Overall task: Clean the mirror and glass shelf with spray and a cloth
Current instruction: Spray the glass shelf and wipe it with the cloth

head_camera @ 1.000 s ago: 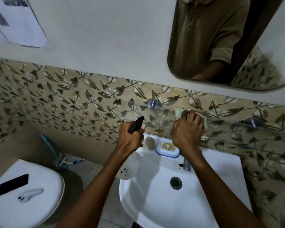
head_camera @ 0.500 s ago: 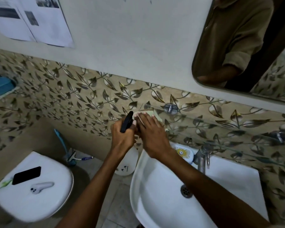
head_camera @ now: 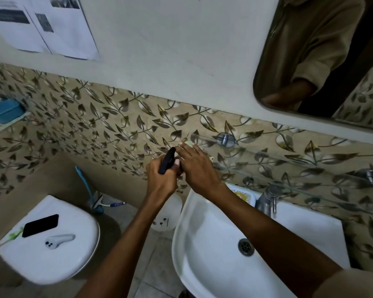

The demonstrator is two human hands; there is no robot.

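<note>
Glass: my right hand (head_camera: 197,168) presses pale green cloth (head_camera: 188,143) flat on clear glass shelf (head_camera: 267,160), nine-o'clock end.
Spray: left hand (head_camera: 163,179) grips black-triggered bottle (head_camera: 167,160); I'd wipe overlapping strokes.

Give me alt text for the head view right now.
The right hand presses a pale cloth onto the left end of the glass shelf, while the left hand grips a spray bottle beside it, above a white sink.

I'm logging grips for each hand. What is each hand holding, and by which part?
Left hand grips the spray bottle around its neck, below the black trigger head. Right hand presses the cloth flat under its fingers.
</note>
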